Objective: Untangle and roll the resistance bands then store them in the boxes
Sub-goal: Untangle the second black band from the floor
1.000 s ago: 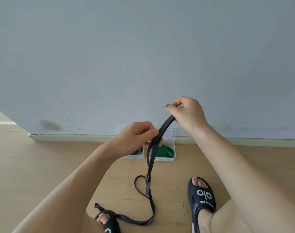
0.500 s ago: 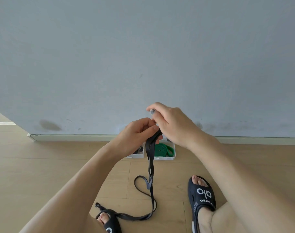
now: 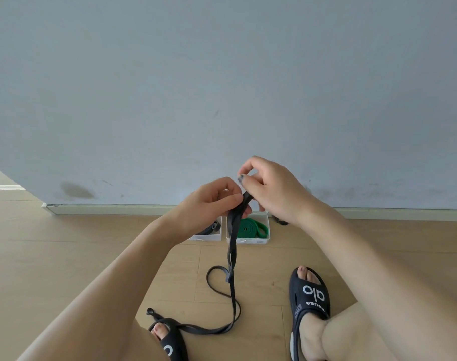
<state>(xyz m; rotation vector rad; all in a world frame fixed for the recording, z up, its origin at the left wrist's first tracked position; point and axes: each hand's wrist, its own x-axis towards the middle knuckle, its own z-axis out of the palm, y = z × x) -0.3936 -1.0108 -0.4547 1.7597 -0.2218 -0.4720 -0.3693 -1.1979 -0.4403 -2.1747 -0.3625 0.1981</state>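
Above boxes: left hand point(image 3: 209, 201) and right hand point(image 3: 271, 188) both pinch black band point(image 3: 232, 246) top (2 grips touching)
Band tail: hangs below, loops on floor point(image 3: 66, 256)

Two boxes sit side by side against the wall base: left box point(image 3: 206, 235), right box point(image 3: 251, 239) with a rolled band point(image 3: 251, 227) in it. In front, a long band point(image 3: 231, 259) hangs from both hands, its lower loops on the floor point(image 3: 66, 256) between two slippered feet.

Right hand point(image 3: 271, 190) has come in from upper right to meet left hand point(image 3: 209, 204); black band point(image 3: 232, 246) folded.
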